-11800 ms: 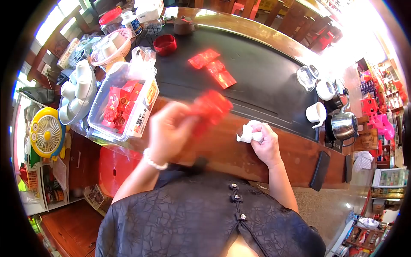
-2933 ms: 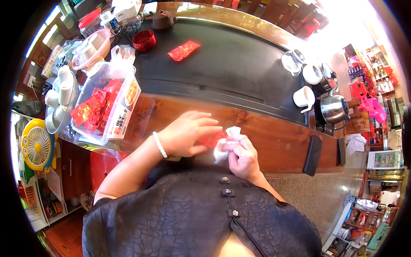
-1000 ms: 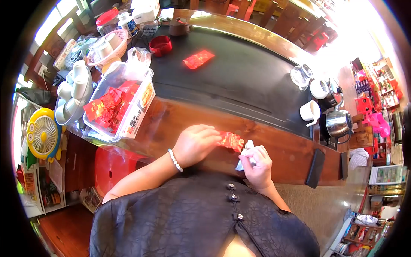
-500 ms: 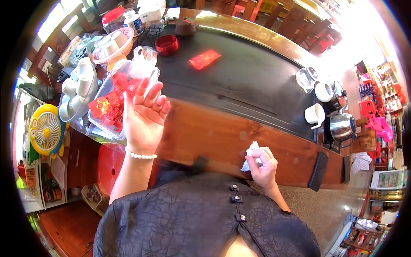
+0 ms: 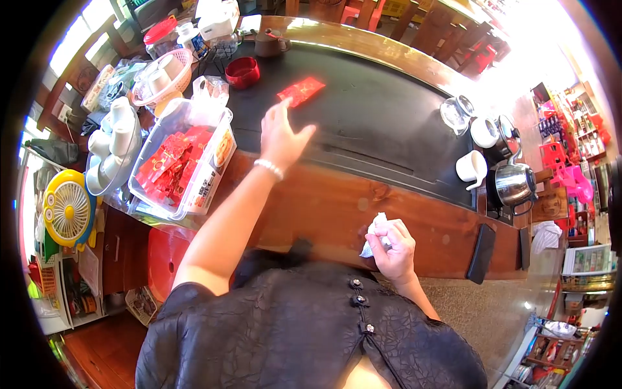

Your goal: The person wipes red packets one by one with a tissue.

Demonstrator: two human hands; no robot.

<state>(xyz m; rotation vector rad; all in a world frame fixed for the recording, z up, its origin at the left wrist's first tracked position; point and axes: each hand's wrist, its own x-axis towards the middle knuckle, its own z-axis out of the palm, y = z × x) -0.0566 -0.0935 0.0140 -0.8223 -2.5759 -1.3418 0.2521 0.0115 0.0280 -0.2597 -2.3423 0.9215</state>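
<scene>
Over the dark tabletop, my left hand reaches forward, its thumb apart from the fingers and nothing held. Its fingertips come up to the near edge of a red packet lying flat; whether they touch it I cannot tell. To the left of that arm stands a clear plastic box holding several red packets. My right hand is closed around a crumpled white tissue above the brown wooden edge of the table.
A red bowl and a brown teapot stand at the back. On the right are a glass jug, a white cup, a steel kettle and a black phone. A yellow fan stands at far left.
My left hand has moved right and forward, from beside the plastic box to the single red packet, turning from palm up. My right hand keeps its hold on the tissue.
</scene>
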